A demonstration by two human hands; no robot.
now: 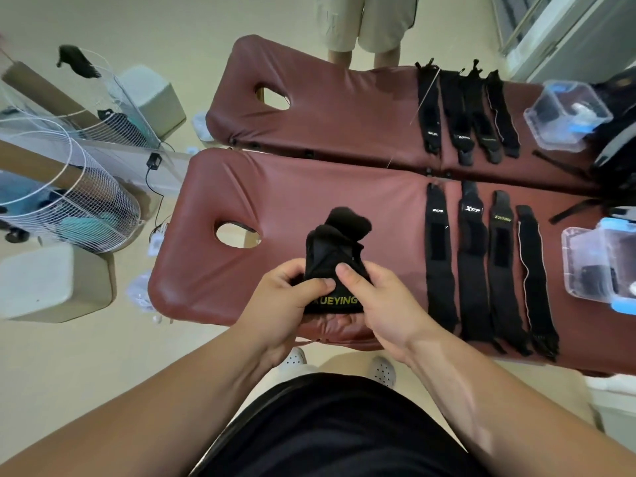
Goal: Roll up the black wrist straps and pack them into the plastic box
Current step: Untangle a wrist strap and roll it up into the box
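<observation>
Both hands held a bunched black wrist strap (335, 249) just above the near edge of the nearer massage bed (309, 187). The left hand (289, 299) and the right hand (377, 299) each had their fingers (346, 275) closed round its lower end, thumbs pressed on the front beside the yellow lettering. To the right, four more straps (471, 270) lay flat side by side on the same bed, with the clear plastic box (585, 270) at the bed's right end, while another row of straps (461, 111) and a second box (564, 115) lay on the farther bed (327, 108).

black garment (330, 428), white perforated clogs (382, 371), no sleeves
</observation>
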